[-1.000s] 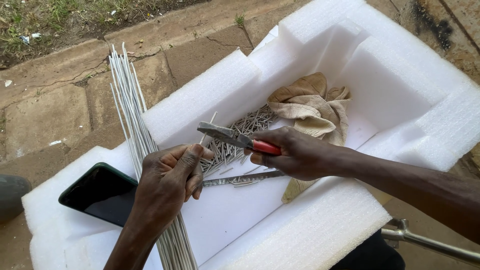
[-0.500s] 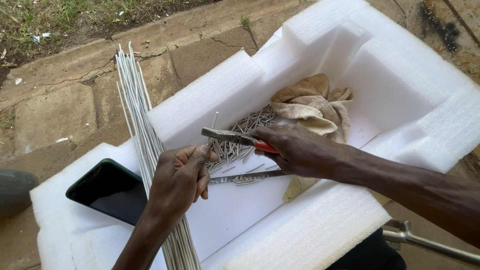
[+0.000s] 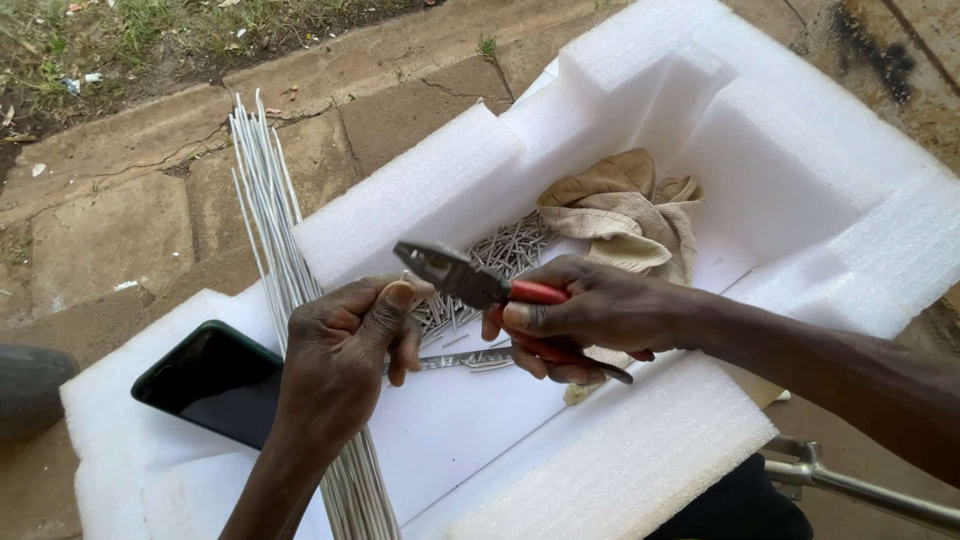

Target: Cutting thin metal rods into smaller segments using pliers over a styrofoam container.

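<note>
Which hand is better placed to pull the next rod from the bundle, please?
The left hand, probably: it rests right against the bundle of thin rods, while the right hand is wrapped around the red-handled pliers over the foam tray.

1 pliers (image 3: 470, 282), 1 phone (image 3: 208, 381), 2 hands

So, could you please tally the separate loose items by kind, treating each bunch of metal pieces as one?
Pliers: 1
Phone: 1
Cloth: 1
Bundle of long rods: 1
Pile of short cut pieces: 1
Foam tray: 1
Total: 6
</note>
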